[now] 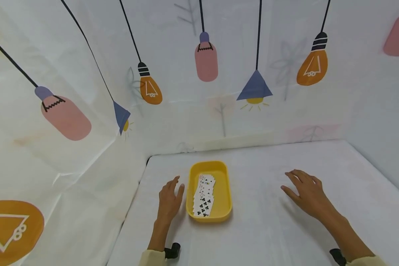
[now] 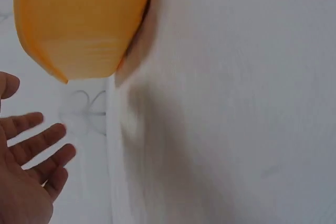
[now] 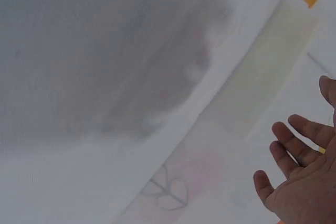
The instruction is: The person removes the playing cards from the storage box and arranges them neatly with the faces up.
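A yellow tray [image 1: 223, 195] stands on the white table, left of its middle. Inside it, along the left side, lies an overlapping row of playing cards [image 1: 204, 205], face up, the nearest showing black clubs. My left hand [image 1: 169, 199] hovers just left of the tray, fingers spread and holding nothing. The left wrist view shows the tray's outer wall [image 2: 79, 30] apart from those fingers [image 2: 44, 142]. Well to the right, my right hand [image 1: 307, 194] is held above the table with loosely bent fingers and nothing in it; its palm [image 3: 310, 195] shows in the right wrist view.
The white tabletop [image 1: 252, 236] runs back to a white cloth wall [image 1: 173, 125] printed with hanging lamps. Another cloth wall [image 1: 86, 192] borders the table's left edge. A black wrist strap [image 1: 173, 251] is on the left arm, and one [image 1: 337, 256] on the right.
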{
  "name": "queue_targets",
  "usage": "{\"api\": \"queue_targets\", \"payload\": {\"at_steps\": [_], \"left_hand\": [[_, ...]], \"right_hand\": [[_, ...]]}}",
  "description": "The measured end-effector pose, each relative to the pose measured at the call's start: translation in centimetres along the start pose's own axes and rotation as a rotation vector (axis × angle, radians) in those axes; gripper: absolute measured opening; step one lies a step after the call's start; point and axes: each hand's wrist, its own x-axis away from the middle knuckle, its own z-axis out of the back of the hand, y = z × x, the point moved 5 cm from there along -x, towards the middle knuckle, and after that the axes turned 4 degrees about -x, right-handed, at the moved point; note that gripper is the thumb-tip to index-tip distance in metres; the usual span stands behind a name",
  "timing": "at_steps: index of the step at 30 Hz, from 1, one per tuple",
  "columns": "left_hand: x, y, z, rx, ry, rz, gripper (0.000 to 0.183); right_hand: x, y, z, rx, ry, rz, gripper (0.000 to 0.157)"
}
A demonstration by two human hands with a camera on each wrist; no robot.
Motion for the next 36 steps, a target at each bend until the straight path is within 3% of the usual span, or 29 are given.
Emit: {"api": "queue_targets", "payload": {"at_steps": [5,8,16,23,30,36], "left_hand": [[0.2,-0.9,-1.7,0.325,-0.056,0.322,0.032],[0.4,-1.1,-2.4,0.404,-0.069,0.413,0.028],[0.3,-1.0,-3.2,0.456,-0.025,0.502,0.020],[0.9,-1.2,-4.1,0.547,-0.020,0.575,0.022],[1.0,-1.6,-4.6,0.629,-0.008,0.567,0.021],[1.0,-1.7,-4.7,0.636,0.007,0.547,0.020]], "right_hand": [[0.7,-2.3,-0.1,-0.048,0.070,0.084,0.051],[1.0,-4.0,-0.4,-0.090,0.092,0.127,0.051],[0.2,-8.7,-1.7,-0.185,0.051,0.177,0.040],[-2.0,-12.5,-3.6,-0.232,-0.062,0.135,0.040],[-4.7,-15.9,-6.9,-0.201,-0.150,0.237,0.043],[-6.6,-17.1,-10.3,-0.138,-0.258,0.284,0.047]]}}
